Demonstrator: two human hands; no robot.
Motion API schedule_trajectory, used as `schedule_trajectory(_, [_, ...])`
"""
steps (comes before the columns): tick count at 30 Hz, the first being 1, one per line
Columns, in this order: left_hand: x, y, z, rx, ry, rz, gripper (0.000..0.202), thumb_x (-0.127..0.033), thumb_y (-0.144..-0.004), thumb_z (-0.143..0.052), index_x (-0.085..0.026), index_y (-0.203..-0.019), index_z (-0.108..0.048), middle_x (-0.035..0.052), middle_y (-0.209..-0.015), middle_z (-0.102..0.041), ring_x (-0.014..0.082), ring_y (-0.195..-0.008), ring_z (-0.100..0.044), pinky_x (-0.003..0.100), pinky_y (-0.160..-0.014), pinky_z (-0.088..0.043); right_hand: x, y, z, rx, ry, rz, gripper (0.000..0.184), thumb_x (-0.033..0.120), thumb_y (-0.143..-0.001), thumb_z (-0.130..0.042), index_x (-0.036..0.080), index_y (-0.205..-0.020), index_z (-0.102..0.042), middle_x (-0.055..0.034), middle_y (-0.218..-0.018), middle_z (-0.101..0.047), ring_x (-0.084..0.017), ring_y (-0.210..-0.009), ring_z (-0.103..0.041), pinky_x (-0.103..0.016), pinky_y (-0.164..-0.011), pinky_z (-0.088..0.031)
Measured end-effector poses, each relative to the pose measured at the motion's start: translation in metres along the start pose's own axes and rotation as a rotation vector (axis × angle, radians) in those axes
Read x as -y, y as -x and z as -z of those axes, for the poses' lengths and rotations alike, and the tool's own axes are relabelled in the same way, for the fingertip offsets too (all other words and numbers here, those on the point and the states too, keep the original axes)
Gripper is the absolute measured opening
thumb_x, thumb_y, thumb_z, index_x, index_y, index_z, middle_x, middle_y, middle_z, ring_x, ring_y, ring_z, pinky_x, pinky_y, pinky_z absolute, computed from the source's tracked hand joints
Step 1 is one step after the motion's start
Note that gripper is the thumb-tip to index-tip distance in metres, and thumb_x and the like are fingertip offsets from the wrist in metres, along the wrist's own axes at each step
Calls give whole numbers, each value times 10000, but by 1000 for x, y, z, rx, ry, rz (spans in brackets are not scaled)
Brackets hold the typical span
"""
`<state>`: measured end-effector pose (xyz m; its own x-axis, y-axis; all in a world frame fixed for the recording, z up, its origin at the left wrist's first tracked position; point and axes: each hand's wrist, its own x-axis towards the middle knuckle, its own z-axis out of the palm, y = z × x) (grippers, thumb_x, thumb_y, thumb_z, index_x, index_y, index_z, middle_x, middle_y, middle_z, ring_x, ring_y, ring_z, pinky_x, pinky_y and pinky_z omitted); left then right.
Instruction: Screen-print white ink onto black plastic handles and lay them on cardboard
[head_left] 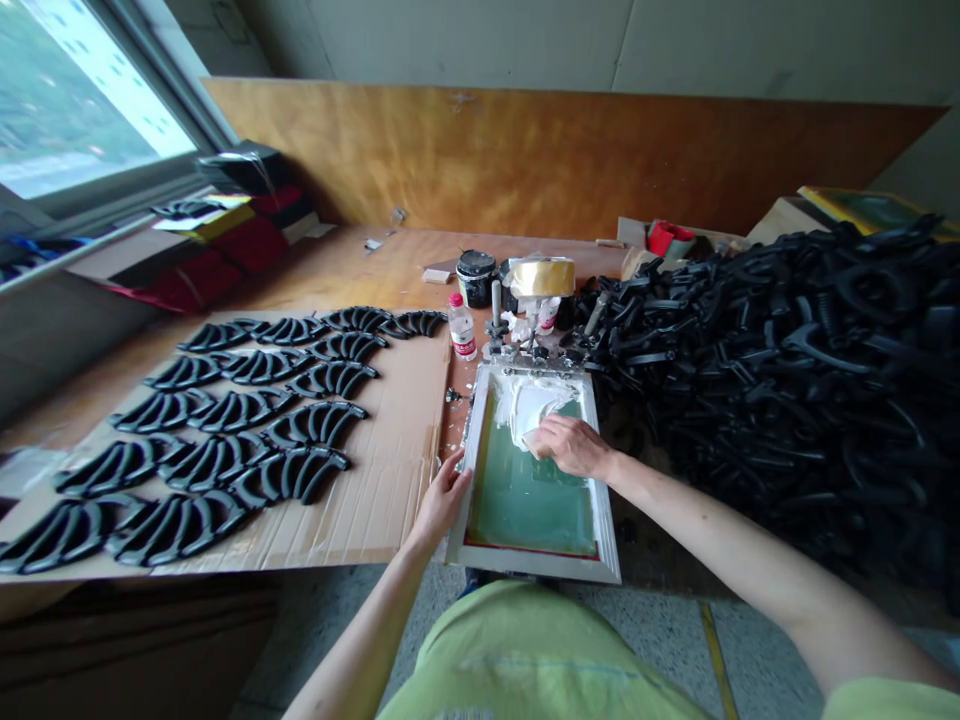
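A screen-printing frame (606, 545) with a pale rim and green mesh lies in front of me, its far end at a metal hinge clamp (536, 355). White ink (525, 395) is smeared thickly over the far part of the mesh. My right hand (568, 445) is closed on a small pale scraper (531, 438) at the near edge of the ink; the fingers hide most of it. My left hand (444, 498) holds the left rim of the frame, thumb and fingers at its edge.
Rows of black curved handles (217, 465) lie on cardboard (390, 500) to the left. A large heap of similar black parts (787, 370) rises on the right. Behind the frame stand a red-capped bottle (463, 335), a black-smeared tub (476, 280) and a tape roll (541, 278).
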<state>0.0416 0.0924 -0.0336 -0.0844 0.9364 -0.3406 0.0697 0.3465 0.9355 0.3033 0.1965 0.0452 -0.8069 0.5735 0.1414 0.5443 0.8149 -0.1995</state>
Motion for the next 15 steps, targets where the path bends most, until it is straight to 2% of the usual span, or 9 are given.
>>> schedule_trajectory(3, [-1, 0, 0, -13, -11, -1, 686, -547, -783, -579, -171, -1345, -471, 41, -875, -684, 180, -754, -626, 266, -645, -475, -6, -2, 6, -11, -88, -13, 152, 74, -775, -520, 186, -789, -622, -44, -789, -620, -185, -806, -550, -277, -715, -417])
schedule_trajectory(6, [-1, 1, 0, -33, -17, -4, 686, -546, -780, -585, -153, -1333, -479, 50, -866, -684, 177, -751, -624, 261, -642, -472, -5, -6, -6, -127, -55, -133, 191, 55, -786, -494, 171, -839, -637, -74, -848, -631, -211, -889, -554, -302, -744, -440])
schedule_trajectory(10, [-3, 2, -1, -30, -1, 7, 701, -567, -766, -589, -163, -1328, -485, 45, -842, -686, 175, -707, -624, 253, -602, -463, 5, 7, -26, -178, -43, -33, 280, 38, -799, -455, 161, -964, -645, -99, -968, -637, -229, -1030, -531, -347, -862, -448])
schedule_trajectory(12, [-7, 3, -1, -20, 19, 32, 725, -576, -752, -599, -167, -1337, -475, 43, -847, -687, 172, -697, -623, 248, -589, -460, 6, 9, -24, -169, -94, -19, 233, 77, -819, -495, 178, -964, -648, -79, -937, -645, -216, -986, -554, -336, -856, -454])
schedule_trajectory(15, [-21, 9, 1, 2, 58, 49, 753, -580, -732, -616, -171, -1344, -461, 39, -847, -683, 167, -674, -621, 243, -568, -457, -6, -13, -6, -199, -146, -166, 179, 191, -846, -579, 214, -1010, -647, -51, -935, -665, -196, -905, -593, -303, -803, -461])
